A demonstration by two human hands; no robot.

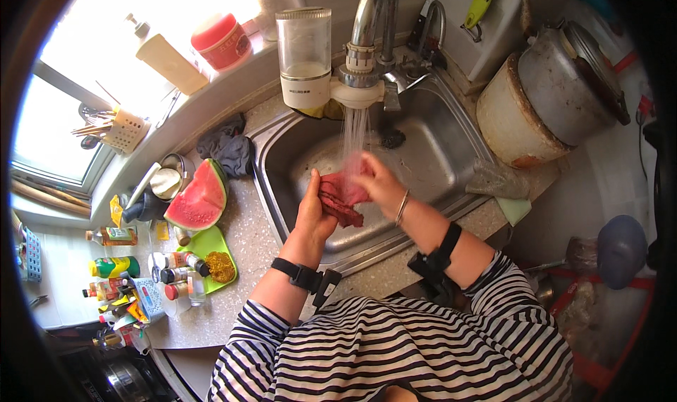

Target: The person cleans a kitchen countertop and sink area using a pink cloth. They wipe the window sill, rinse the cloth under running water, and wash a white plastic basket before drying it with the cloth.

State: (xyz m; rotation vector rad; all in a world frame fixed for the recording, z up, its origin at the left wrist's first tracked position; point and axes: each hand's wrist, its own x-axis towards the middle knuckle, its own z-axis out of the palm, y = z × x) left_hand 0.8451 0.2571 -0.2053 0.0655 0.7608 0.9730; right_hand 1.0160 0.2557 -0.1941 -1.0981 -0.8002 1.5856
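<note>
A wet red cloth is bunched between my two hands over the stainless steel sink. My left hand grips its left side, thumb pointing up. On the other side, my right hand clasps the cloth's upper right part, its fingertips partly blurred by water. A spray of water falls from the faucet-mounted water filter onto the cloth and my right fingers. Below the spray, the basin's dark drain shows.
Left of the sink lie a dark rag, a watermelon wedge and a green tray among several seasoning bottles. Stacked old pots stand to the right. A knife leans behind the faucet. A crumpled plastic bag touches the sink's right rim.
</note>
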